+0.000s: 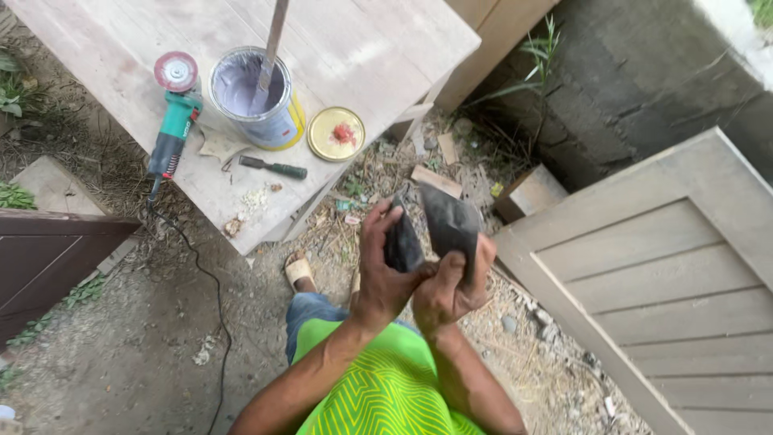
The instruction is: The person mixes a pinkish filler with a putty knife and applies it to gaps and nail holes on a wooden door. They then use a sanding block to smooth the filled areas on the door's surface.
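My left hand (382,270) and right hand (448,294) are both closed on a dark sheet (447,224) folded into a V over the ground — its long axis running up away from me, fold near my palms — right of the table (145,80) with its can (259,101).

Place: outdoor carpentry yard
Upper left: grinder (173,121), paint can (258,97) on table (362,40)
Right: unpainted door (668,282)
Ground: dirt, wood scraps (436,180)

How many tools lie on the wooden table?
2: a grinder at the table's left edge, and a chisel in front of the paint can. A stick stands in the can. Others may lie out of view.
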